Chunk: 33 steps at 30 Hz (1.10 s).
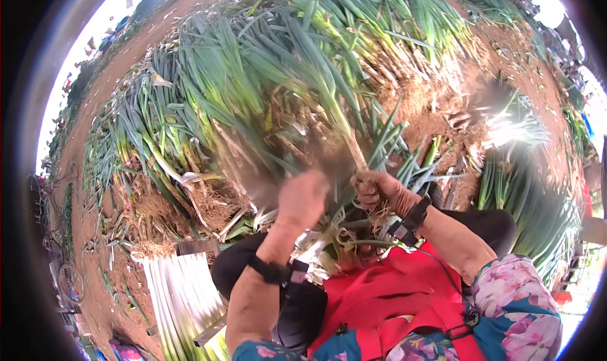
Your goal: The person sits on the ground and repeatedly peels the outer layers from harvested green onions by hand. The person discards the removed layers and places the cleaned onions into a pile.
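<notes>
My right hand [384,192] is closed round the root end of a long green onion [347,126], whose pale stalk slants up and left into green leaves. Roots hang below that fist. Beside it, my left hand [304,197] is near the stalk's lower end, but its fingers are smeared by motion, so I cannot see whether it touches anything. Stripped leaves and peelings [329,242] lie just below both hands, over my lap. A large heap of untrimmed green onions [234,64] spreads on the soil beyond my hands.
Cleaned white stalks [180,291] lie in a bundle at lower left, beside a rooty clump [152,200]. More bundled onions [534,200] lie at right. Another row [411,38] rests at the far side on brown soil [537,70]. A red apron [386,291] covers my lap.
</notes>
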{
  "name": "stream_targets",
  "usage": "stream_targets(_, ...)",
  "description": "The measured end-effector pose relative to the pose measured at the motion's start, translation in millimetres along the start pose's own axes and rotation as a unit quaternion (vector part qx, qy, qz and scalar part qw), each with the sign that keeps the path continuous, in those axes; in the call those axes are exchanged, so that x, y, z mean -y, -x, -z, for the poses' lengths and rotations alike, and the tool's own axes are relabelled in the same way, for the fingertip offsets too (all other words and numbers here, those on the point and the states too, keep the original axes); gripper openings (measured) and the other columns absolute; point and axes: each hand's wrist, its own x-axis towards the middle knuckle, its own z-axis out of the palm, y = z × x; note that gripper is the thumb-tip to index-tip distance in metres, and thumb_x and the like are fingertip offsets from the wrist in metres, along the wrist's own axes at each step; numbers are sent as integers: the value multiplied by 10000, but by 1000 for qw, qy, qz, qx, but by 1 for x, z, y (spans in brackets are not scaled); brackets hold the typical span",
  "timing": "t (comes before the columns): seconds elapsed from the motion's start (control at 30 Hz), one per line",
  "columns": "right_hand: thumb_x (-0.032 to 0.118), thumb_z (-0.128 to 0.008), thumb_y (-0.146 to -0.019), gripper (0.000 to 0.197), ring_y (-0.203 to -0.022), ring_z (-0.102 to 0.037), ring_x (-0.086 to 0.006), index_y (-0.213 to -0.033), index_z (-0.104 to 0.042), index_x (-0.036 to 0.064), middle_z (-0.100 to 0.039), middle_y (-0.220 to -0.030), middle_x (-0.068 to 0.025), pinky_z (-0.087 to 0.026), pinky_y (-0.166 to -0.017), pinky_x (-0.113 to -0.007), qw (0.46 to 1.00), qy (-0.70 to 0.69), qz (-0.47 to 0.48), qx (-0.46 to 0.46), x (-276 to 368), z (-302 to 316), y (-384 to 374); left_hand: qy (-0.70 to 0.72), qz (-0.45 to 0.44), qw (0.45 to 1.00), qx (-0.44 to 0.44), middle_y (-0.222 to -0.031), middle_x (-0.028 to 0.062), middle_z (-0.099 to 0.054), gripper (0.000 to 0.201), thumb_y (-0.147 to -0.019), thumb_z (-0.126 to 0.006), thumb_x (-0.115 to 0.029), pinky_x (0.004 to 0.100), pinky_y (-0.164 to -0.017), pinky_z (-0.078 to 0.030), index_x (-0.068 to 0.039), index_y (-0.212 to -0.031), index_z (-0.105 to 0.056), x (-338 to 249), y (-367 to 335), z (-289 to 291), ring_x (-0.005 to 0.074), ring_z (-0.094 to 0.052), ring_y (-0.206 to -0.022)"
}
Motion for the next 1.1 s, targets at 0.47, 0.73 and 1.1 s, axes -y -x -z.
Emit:
stream_targets(0.47, 193, -642, -957, 220, -431, -382, -69, -1025, -578, -6, -423, -565, 41, -290, -388, -227, 997, 66, -37, 9, -72, -63, 167, 473, 275, 832, -93, -1079, 48, -663, 628, -954, -554, -615, 415, -886, -467, -80, -1281, -588, 0, -97, -94, 203, -622, -1003)
stream_targets(0.73, 286, -718, -925, 292, -569, -489, -66, -976, -612, 19, -532, -681, 19, -372, -493, -254, 884, 426, 72, -177, -75, -24, 193, 666, 198, 717, -59, -1005, 49, -634, 519, -810, -854, -245, 317, -638, -506, -67, -1210, -576, -57, -109, -93, 192, -629, -770)
stream_targets(1.1, 392, -596, -974, 499, -840, -611, -182, -1276, -588, -5, -681, -959, -120, -516, -745, -360, 710, 695, 64, -97, -24, -42, 168, 622, 118, 754, -172, -759, 22, -563, 314, -911, -674, -312, 264, -477, -422, -36, -1052, -626, -107, -92, -103, 117, -526, -561)
